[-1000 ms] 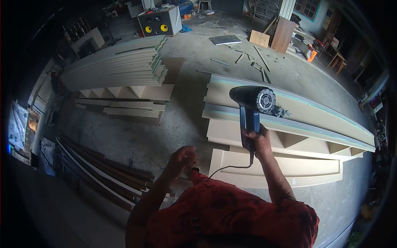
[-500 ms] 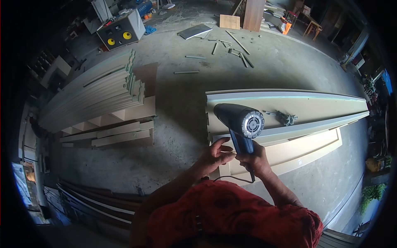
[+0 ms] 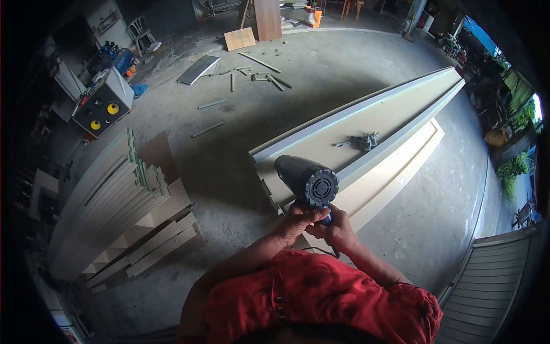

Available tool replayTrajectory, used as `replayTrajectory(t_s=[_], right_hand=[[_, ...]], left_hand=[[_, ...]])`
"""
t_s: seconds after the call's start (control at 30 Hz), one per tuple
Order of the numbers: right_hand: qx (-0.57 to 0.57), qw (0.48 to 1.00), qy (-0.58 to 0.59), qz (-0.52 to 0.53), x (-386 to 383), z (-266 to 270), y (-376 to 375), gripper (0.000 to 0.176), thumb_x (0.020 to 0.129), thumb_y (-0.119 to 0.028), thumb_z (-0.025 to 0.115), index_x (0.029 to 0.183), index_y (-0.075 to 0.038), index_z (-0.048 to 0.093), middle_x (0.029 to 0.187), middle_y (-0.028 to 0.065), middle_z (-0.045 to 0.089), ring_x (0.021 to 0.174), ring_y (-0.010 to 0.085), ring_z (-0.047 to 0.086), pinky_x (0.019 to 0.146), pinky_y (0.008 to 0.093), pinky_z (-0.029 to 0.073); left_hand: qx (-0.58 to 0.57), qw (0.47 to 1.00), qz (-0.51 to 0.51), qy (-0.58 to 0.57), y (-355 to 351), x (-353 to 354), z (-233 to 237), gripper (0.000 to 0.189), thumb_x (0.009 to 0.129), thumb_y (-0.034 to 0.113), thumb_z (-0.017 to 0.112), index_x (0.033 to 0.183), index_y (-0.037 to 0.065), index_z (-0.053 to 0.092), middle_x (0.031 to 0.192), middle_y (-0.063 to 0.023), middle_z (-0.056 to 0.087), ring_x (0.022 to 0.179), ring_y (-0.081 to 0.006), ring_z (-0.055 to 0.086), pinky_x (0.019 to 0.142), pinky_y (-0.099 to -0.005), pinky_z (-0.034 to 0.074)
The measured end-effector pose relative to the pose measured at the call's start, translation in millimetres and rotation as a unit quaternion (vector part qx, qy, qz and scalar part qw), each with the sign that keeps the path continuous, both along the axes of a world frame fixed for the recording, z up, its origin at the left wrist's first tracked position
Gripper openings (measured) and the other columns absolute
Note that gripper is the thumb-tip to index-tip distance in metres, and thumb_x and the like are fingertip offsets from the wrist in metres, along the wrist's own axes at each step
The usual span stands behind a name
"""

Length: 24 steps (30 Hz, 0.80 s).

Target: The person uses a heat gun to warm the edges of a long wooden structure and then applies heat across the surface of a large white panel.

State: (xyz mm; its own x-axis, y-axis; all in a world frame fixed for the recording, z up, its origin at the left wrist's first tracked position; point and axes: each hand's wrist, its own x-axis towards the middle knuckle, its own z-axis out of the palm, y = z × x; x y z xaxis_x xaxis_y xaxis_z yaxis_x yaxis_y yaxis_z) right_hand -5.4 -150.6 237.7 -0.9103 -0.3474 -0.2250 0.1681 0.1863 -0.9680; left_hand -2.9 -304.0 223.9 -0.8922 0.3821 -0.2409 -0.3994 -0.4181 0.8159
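Observation:
A dark heat gun (image 3: 305, 179) is held up in front of my chest, its round vented back end facing me and its nozzle end pointing away to the upper left. My right hand (image 3: 338, 228) is closed round the lower handle. My left hand (image 3: 297, 222) grips the upper handle just under the body, its thumb lying across. A cord (image 3: 321, 250) hangs below the handle against my red shirt. Beyond the heat gun lies a long pale panel (image 3: 366, 120) with raised edges, and a small cluster of metal-looking parts (image 3: 364, 141) rests on it.
Stacked pale boards with green ends (image 3: 114, 189) stand at left on the floor. Another framed panel (image 3: 401, 169) lies beside the long one. Scattered strips (image 3: 269, 79) and a flat dark panel (image 3: 199, 70) lie farther off. A speaker box (image 3: 106, 103) stands upper left.
My left hand has moved from beside the heat gun onto its handle. The view has turned right, so the floor items appear shifted left and the long panel looks more slanted.

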Motion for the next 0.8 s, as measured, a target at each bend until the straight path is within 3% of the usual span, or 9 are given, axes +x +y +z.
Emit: replayTrajectory(t_s=[0.13, 0.2, 0.4, 0.8], right_hand=[[0.006, 0.998, -0.005, -0.070, 20.7, 4.4, -23.8, 0.039, 0.068, -0.011, 0.075, 0.098, 0.002, 0.054, 0.077, 0.0064, 0.060, 0.064, 0.0116, 0.058, 0.054, 0.0260, 0.047], [-0.015, 0.993, -0.061, -0.098, 29.1, 10.1, -36.6, 0.049, 0.065, -0.015, 0.077, 0.106, 0.004, 0.055, 0.083, 0.0074, 0.061, 0.071, 0.0130, 0.058, 0.063, 0.0280, 0.048], [-0.047, 0.984, -0.049, -0.165, 42.8, 8.9, -67.9, 0.046, 0.066, -0.012, 0.075, 0.102, 0.003, 0.053, 0.080, 0.0067, 0.059, 0.066, 0.0132, 0.058, 0.058, 0.0266, 0.048], [-0.067, 0.983, -0.034, -0.167, 48.8, -10.6, -80.6, 0.045, 0.066, -0.011, 0.073, 0.103, -0.001, 0.050, 0.081, 0.0068, 0.057, 0.065, 0.0131, 0.057, 0.056, 0.0260, 0.048]], left_hand=[[0.002, 1.000, -0.018, 0.014, -15.6, 1.8, 6.5, 0.036, 0.077, 0.026, 0.074, 0.104, 0.009, 0.057, 0.094, 0.0012, 0.056, 0.087, -0.0089, 0.054, 0.076, -0.0270, 0.047], [-0.004, 1.000, -0.010, 0.005, -24.5, 2.3, 6.7, 0.036, 0.078, 0.027, 0.073, 0.104, 0.009, 0.056, 0.094, 0.0009, 0.056, 0.085, -0.0089, 0.055, 0.074, -0.0259, 0.047], [0.009, 0.999, -0.048, 0.020, -47.7, -0.2, -0.7, 0.035, 0.078, 0.023, 0.072, 0.106, 0.008, 0.058, 0.095, 0.0012, 0.057, 0.087, -0.0094, 0.054, 0.078, -0.0271, 0.045], [0.013, 0.999, -0.025, 0.037, -51.6, 5.0, -1.4, 0.035, 0.076, 0.017, 0.073, 0.106, 0.007, 0.059, 0.096, 0.0008, 0.058, 0.087, -0.0104, 0.054, 0.079, -0.0275, 0.045]])
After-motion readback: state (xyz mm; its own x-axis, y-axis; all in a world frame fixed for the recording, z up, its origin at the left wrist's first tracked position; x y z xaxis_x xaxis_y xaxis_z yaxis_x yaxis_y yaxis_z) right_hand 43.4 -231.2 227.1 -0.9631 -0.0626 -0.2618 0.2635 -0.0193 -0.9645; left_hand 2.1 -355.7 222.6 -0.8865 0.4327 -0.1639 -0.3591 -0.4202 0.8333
